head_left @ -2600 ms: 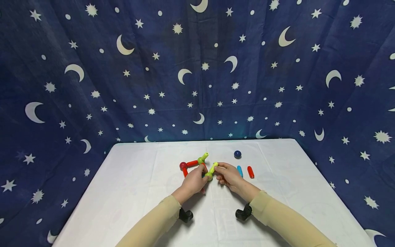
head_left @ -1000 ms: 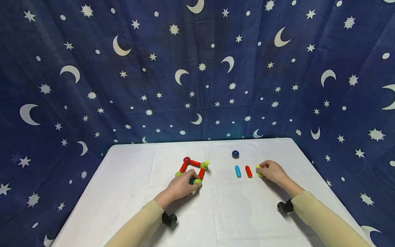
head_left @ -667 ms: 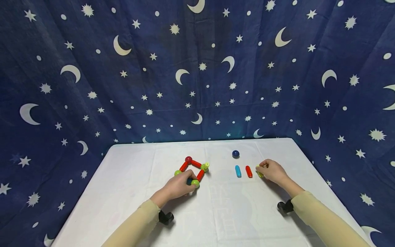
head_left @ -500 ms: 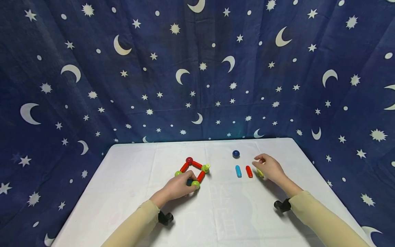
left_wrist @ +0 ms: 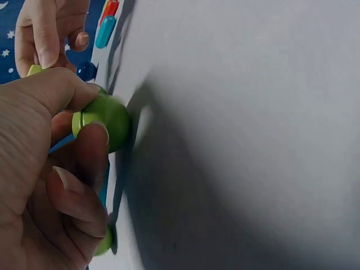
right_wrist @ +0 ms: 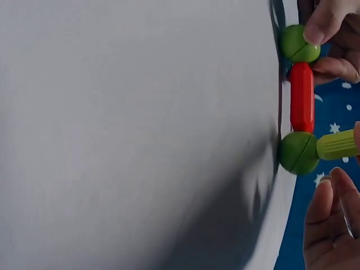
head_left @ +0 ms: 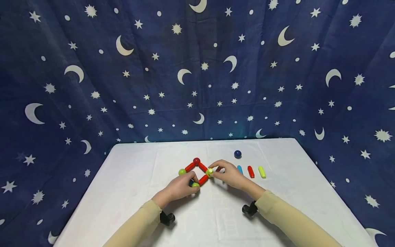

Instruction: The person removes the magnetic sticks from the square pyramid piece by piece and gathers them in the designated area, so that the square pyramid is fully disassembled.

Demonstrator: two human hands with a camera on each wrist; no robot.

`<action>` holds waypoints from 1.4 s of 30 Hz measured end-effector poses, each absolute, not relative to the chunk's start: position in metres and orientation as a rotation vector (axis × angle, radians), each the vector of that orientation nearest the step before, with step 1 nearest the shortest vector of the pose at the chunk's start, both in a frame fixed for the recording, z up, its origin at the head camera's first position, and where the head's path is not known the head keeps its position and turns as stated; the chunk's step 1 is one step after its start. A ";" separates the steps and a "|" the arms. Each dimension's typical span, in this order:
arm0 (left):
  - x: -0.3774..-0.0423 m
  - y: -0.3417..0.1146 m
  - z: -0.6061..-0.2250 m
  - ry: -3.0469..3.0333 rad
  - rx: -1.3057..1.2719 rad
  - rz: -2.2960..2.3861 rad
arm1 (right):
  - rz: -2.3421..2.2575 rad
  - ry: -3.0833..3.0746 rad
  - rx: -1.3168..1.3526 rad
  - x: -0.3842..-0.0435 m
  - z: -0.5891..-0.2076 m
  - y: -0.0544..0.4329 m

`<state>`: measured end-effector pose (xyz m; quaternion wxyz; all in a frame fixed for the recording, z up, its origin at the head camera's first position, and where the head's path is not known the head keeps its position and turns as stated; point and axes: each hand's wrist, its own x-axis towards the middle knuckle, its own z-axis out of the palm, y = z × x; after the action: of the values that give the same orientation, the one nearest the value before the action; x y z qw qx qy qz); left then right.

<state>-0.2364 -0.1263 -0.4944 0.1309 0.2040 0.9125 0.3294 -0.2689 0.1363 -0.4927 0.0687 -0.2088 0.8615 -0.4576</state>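
Note:
A four-sided frame of magnetic rods and balls lies on the table. Its far corner is a red ball (head_left: 196,161), with red rods (head_left: 190,167) running from it. Green balls form the other corners, one at the left (head_left: 182,172). My left hand (head_left: 179,188) pinches the near green ball (left_wrist: 109,121) between thumb and fingers; a dark blue rod is partly hidden under that hand. From the right-hand green ball (right_wrist: 298,152) a yellow-green rod (right_wrist: 337,145) stands up, and my right hand (head_left: 230,175) pinches it by its upper end.
Right of the frame lie a light blue rod (head_left: 240,169), a red rod (head_left: 251,172) and a loose yellow-green rod (head_left: 262,172) in a row. Behind them sits a dark blue ball (head_left: 237,154). A star-patterned curtain (head_left: 203,85) surrounds the white table (head_left: 139,164).
My right hand has laid a yellow-green rod beside the red one, let go, and moved left to the upright rod. The frame has turned slightly, its red ball shifting right, under my left hand.

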 end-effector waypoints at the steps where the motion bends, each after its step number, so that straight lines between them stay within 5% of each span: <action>1: -0.237 -0.128 -0.494 2.650 0.592 0.958 | -1.381 2.591 -0.615 -0.269 -0.494 0.133; 18: -0.240 -0.101 -0.484 2.743 0.420 1.141 | -1.350 2.612 -0.732 -0.267 -0.498 0.108; 42: -0.243 -0.071 -0.502 2.743 0.345 1.242 | -1.912 2.143 0.098 -0.276 -0.508 0.106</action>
<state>-0.2434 -0.0708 -0.5023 0.0552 0.1137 0.9037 0.4092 -0.2756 0.1064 -0.5083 0.1334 0.0336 0.7391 -0.6594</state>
